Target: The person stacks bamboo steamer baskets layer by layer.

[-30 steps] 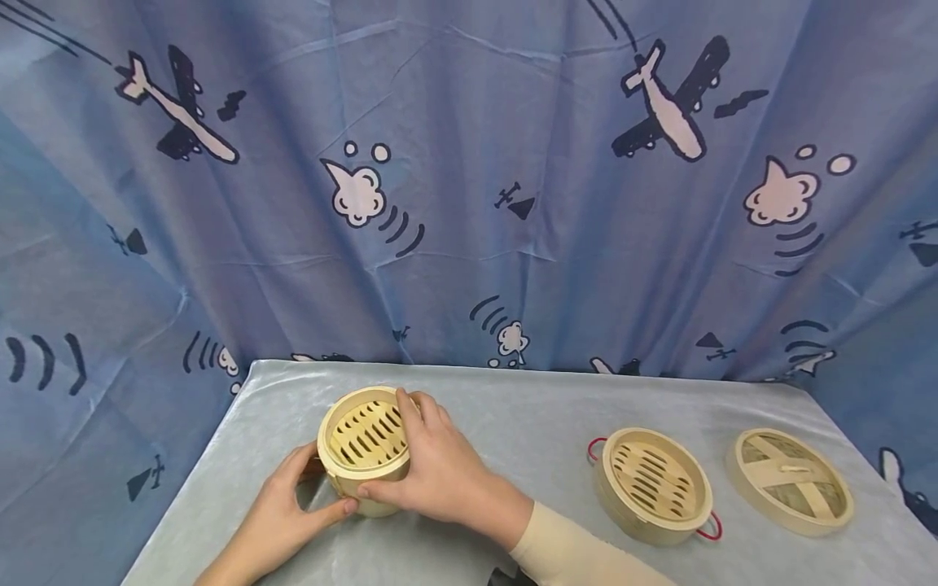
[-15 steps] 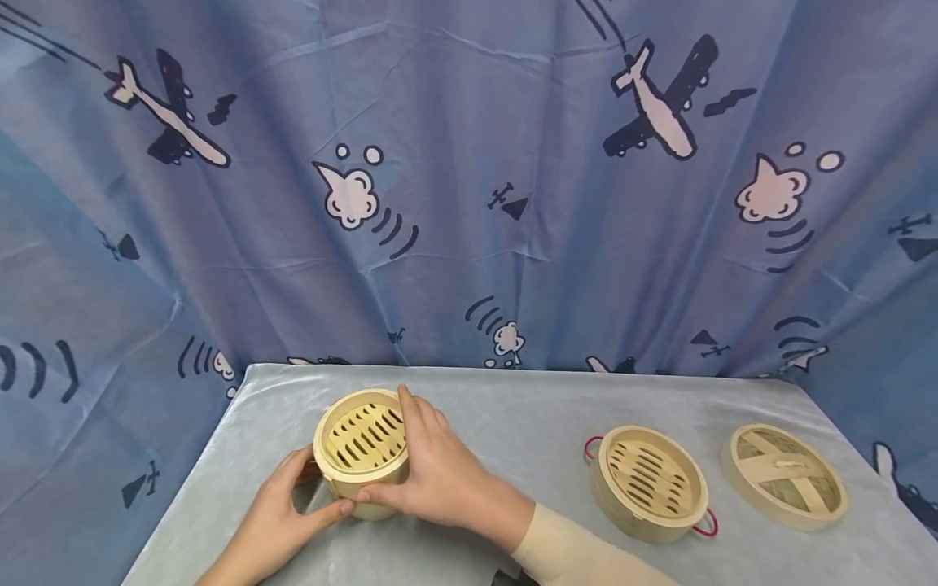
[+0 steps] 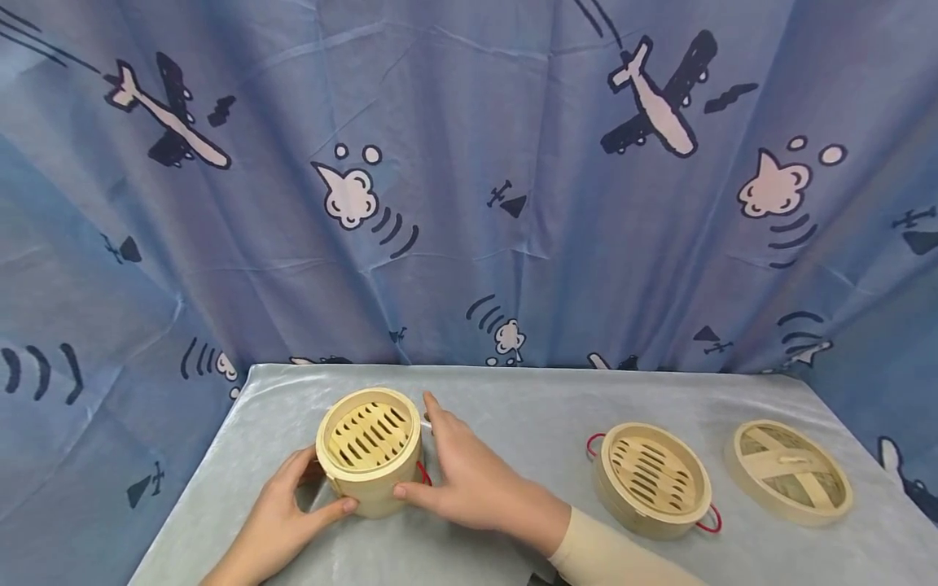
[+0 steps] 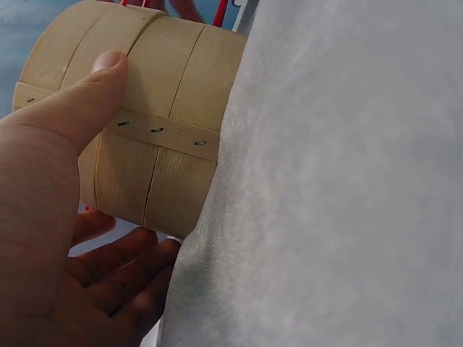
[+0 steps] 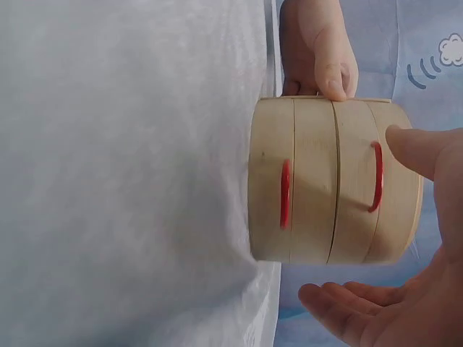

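Two small bamboo steamer baskets (image 3: 377, 495) stand stacked on the table's left half, with a slatted base showing inside the upper one. My left hand (image 3: 273, 513) holds the stack from the left. Its thumb (image 4: 90, 94) lies on the bamboo wall while the fingers reach round the far side. Just right of the stack is my right hand (image 3: 479, 480), thumb and fingers spread. The right wrist view shows red loop handles (image 5: 378, 177) on both tiers. There the right thumb (image 5: 412, 148) overlaps the upper tier's edge, and the other fingers stand off the wall.
Another bamboo steamer basket (image 3: 652, 513) with red handles sits on the right of the grey cloth-covered table (image 3: 528, 423). Beyond it lies a round woven bamboo lid (image 3: 791, 462). A blue patterned curtain (image 3: 440, 203) hangs behind the table.
My right hand has let go of the upper basket's rim and moved a little to the right. The left hand and the stack stay where they were.
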Motion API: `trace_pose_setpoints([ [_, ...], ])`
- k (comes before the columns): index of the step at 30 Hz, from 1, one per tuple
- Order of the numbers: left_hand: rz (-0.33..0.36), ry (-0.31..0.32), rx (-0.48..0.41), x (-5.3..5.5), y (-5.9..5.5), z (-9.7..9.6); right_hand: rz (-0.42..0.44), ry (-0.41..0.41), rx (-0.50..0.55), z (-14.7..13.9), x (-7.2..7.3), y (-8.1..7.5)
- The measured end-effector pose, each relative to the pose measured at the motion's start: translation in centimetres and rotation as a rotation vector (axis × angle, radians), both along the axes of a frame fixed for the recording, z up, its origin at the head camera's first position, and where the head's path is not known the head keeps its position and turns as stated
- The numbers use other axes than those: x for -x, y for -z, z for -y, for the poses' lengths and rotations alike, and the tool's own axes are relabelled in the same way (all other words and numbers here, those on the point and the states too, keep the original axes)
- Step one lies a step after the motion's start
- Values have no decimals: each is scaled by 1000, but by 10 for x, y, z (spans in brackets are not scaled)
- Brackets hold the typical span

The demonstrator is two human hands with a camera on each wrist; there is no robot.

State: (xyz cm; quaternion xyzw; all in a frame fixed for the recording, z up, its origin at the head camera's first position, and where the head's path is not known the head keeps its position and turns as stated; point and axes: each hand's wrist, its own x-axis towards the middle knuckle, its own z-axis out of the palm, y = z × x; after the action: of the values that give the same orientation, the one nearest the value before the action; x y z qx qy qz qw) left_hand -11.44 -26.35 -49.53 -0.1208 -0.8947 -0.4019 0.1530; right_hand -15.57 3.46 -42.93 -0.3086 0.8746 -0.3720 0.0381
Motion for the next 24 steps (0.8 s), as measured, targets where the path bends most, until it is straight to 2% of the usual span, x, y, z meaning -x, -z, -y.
trace_pose_setpoints([
  [7,-14,4,-5,1,-1,-1,-13,37,-9,-21,-5,5],
  [16,2,-9,12,3,2,-1,20,110,-35,-47,-7,17],
  [24,-21,-4,5,4,6,0,-65,141,-52,-70,-6,21],
])
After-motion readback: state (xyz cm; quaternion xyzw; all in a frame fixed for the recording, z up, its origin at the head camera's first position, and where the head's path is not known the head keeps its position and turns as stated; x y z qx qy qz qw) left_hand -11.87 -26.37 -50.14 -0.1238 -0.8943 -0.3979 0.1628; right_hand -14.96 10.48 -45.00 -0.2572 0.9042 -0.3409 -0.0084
